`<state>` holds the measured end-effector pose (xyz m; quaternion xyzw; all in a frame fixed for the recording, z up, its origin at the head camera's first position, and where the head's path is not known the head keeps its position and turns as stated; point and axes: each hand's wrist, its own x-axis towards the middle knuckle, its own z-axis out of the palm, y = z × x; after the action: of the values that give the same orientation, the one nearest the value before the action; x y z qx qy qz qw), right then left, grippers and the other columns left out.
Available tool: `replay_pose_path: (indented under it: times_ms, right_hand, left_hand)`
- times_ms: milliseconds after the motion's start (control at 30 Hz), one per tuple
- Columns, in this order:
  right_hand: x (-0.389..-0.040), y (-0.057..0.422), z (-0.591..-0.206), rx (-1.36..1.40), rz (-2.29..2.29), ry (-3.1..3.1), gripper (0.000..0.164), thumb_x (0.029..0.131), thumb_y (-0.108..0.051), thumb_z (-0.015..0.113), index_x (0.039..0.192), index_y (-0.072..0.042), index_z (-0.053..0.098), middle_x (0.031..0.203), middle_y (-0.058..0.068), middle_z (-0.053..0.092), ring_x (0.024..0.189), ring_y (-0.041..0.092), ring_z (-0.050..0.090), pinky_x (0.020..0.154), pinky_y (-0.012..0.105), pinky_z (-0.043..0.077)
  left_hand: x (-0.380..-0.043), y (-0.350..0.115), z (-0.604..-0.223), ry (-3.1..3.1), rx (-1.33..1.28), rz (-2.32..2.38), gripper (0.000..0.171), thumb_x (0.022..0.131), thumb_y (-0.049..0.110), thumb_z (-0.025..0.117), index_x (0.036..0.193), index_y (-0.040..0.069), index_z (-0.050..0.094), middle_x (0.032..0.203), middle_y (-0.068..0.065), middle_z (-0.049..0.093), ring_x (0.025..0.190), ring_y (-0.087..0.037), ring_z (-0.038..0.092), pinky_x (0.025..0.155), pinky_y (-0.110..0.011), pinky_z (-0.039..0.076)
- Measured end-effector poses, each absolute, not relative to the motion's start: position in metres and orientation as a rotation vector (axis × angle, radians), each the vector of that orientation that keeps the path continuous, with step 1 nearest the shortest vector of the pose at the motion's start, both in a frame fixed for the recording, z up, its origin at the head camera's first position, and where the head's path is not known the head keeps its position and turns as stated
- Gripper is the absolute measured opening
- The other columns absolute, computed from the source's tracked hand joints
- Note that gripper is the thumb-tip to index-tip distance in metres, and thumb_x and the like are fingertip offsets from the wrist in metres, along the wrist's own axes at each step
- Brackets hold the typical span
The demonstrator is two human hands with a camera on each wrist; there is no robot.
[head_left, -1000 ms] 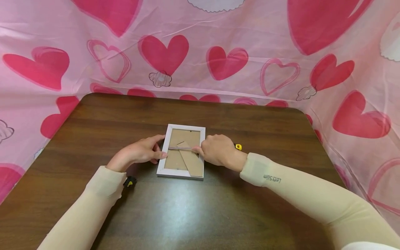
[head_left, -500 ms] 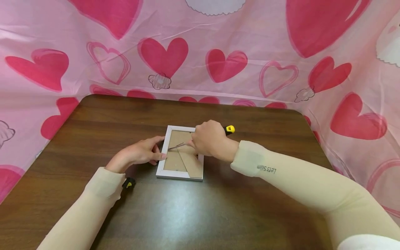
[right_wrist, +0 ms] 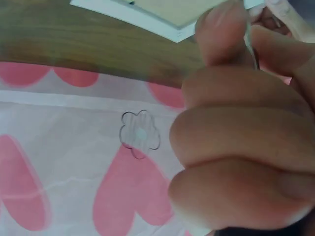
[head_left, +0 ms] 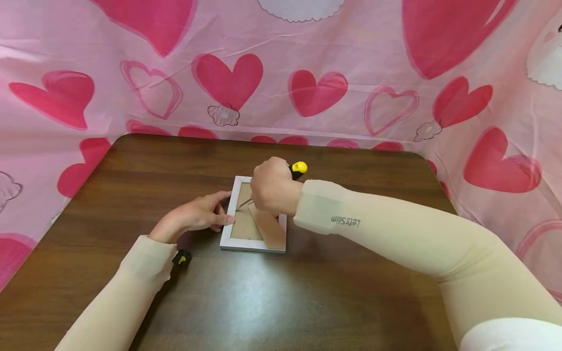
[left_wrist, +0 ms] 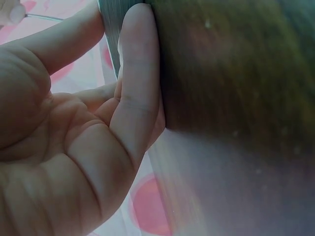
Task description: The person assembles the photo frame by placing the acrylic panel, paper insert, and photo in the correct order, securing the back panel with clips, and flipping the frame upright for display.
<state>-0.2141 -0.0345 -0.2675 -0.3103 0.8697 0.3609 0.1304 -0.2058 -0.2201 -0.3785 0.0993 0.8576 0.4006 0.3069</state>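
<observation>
A white picture frame [head_left: 252,245] lies face down on the table, its brown backing board [head_left: 243,226] and slanting easel stand [head_left: 270,231] uppermost. My left hand [head_left: 199,214] holds the frame's left side, thumb on the white rim and fingers along the outer edge. In my right hand [head_left: 273,185], a fist grips a screwdriver [head_left: 299,167] with a black and yellow handle. Its thin metal shaft slants down to the left, the tip at the inner left edge of the frame. The fist hides the frame's upper right part and much of the handle.
The dark wooden table [head_left: 175,165] has rounded far corners. A pink cloth [head_left: 272,73] with hearts hangs around its back and sides. A small black and yellow device [head_left: 182,257] sits at my left wrist.
My right hand has swung up and to the left, tilting the screwdriver more steeply while its tip stays at the frame's inner left edge. The left hand and frame stay nearly still.
</observation>
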Motion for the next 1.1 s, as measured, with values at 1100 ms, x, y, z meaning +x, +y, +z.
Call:
replay_pose_path:
  times_ms: [1100]
  right_hand:
    - [-0.223, -0.002, -0.296, -0.882, 0.759, 2.551, 0.043, 0.097, -0.055, 0.038, 0.098, -0.022, 0.065, 0.090, -0.003, 0.060, 0.072, 0.016, 0.055, 0.052, 0.035, 0.050]
  left_hand:
    - [-0.202, -0.215, -0.380, 2.262, 0.266, 1.099, 0.083, 0.086, 0.020, 0.073, 0.149, 0.005, 0.021, 0.088, -0.014, 0.053, 0.079, -0.023, 0.057, 0.073, -0.035, 0.056]
